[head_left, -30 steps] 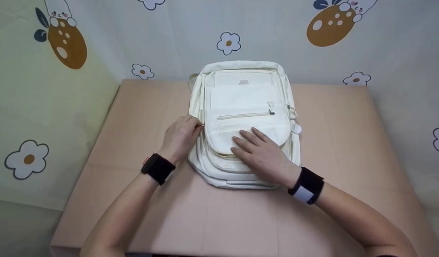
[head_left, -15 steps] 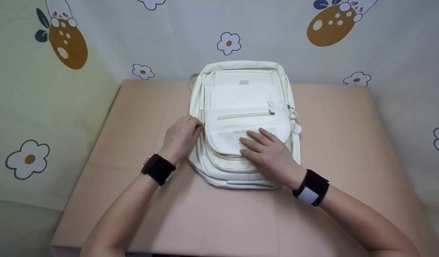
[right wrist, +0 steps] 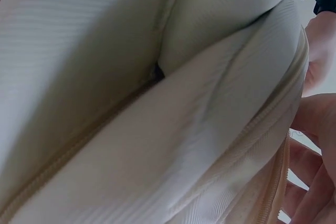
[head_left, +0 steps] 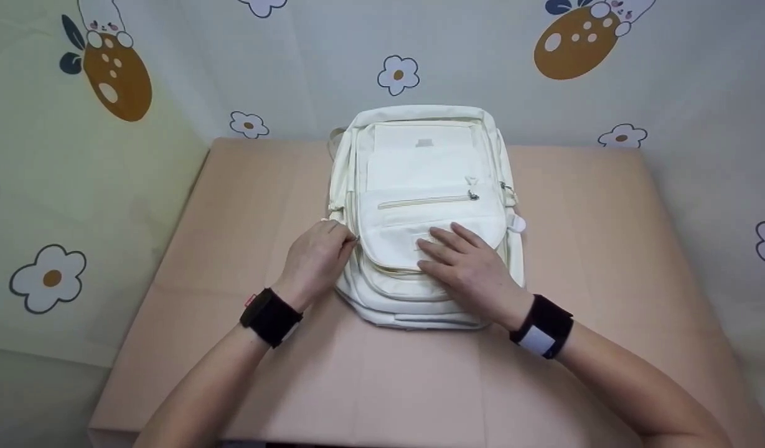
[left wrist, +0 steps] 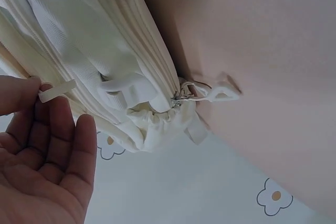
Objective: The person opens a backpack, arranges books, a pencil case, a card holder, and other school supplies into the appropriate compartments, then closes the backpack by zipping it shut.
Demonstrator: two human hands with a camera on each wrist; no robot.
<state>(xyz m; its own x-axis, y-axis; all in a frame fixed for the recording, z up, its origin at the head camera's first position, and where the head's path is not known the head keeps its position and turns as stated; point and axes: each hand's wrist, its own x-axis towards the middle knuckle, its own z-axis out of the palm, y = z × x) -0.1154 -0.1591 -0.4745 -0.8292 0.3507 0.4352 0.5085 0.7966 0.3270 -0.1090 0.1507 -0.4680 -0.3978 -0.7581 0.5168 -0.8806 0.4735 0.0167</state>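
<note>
A cream backpack (head_left: 422,205) lies flat on the worktop (head_left: 233,249) as the left hand (head_left: 317,255) pinches what looks like a white zipper tab (left wrist: 56,90) at its side, while the right hand (head_left: 472,267) presses open-fingered on the front pocket (head_left: 419,233); drawing the zipper along calls for a steady pull.

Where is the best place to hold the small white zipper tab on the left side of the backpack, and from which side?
Judging by its pose, pinch the flat zipper tab near its free end, coming from the backpack's left side. It sticks outward from the seam there, where the left hand already pinches it, while the right hand steadies the front pocket.
</note>
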